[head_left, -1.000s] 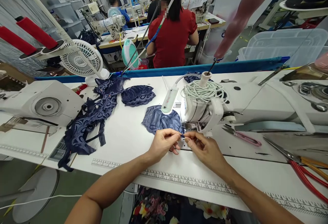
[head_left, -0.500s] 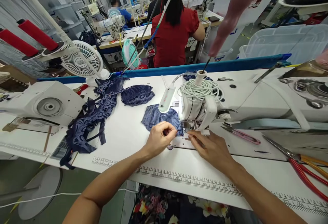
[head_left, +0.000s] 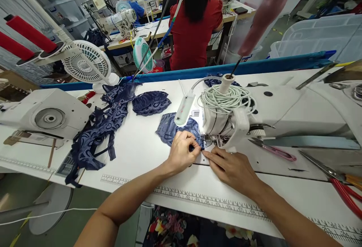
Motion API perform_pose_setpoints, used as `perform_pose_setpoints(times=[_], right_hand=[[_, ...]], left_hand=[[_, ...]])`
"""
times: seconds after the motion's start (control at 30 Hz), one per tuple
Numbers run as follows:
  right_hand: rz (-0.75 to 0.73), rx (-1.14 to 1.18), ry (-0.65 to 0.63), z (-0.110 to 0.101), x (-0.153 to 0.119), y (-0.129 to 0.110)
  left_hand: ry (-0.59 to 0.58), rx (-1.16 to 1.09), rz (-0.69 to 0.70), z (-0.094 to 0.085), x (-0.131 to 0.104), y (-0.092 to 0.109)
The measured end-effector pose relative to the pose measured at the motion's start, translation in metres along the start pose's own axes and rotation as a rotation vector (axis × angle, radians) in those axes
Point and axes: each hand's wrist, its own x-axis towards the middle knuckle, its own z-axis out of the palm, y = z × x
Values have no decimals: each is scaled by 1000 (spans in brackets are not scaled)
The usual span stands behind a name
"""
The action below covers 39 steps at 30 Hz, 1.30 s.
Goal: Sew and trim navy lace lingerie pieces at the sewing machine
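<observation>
A navy lace fabric piece point(head_left: 169, 128) lies on the white machine bed, its right edge at the presser foot of the sewing machine point(head_left: 223, 122). My left hand point(head_left: 182, 151) is closed in a pinch on the near corner of this piece; a dark bit of cloth shows between thumb and fingers. My right hand point(head_left: 233, 167) rests palm down just right of it, fingers stretched out. Its index fingertip reaches the fabric corner in front of the needle area, which is partly hidden by the machine head.
Navy lace straps and pieces point(head_left: 106, 126) and a folded lace piece point(head_left: 151, 103) lie to the left. Pink-handled snips point(head_left: 274, 151) and red-handled scissors point(head_left: 336, 175) are at right. A lamp point(head_left: 184, 109) overhangs the fabric. A ruler strip point(head_left: 203, 198) runs along the front edge.
My left hand has moved slightly right and now pinches the fabric corner. My right hand has lowered, its index fingertip coming to the same corner. The view has shifted slightly.
</observation>
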Motion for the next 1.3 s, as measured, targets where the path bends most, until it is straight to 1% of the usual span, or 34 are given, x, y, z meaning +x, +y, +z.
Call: perform_pose_setpoints(times=[0.1, 0.17, 0.27, 0.47, 0.63, 0.7, 0.73, 0.9, 0.97, 1.03, 1.13, 1.3], right_hand=[[79, -16, 86, 4, -1, 3], [100, -49, 113, 5, -2, 4], [116, -76, 107, 6, -2, 5], [97, -54, 110, 6, 0, 2], [64, -42, 16, 6, 1, 0], [55, -45, -23, 6, 2, 0], [60, -46, -36, 6, 2, 0], [86, -49, -17, 7, 3, 0], [75, -56, 2, 8, 3, 0], [93, -52, 16, 7, 3, 1], [153, -1, 23, 4, 1, 3], [110, 35, -11, 4, -1, 5]], left_hand=[[-12, -8, -11, -1, 1, 0], [-12, -7, -13, -1, 1, 0], [-10, 0, -14, 1, 1, 0], [-13, -4, -16, 2, 0, 2], [-6, 40, 1, 2, 1, 1], [-1, 95, 50, 0, -1, 2], [-1, 139, 97, -2, -3, 2], [-52, 412, 496, -11, -11, -1], [-64, 486, 602, -13, -13, -5], [-67, 548, 646, -14, -15, -8], [-78, 582, 637, -15, -18, -9], [-84, 518, 603, -14, -21, -10]])
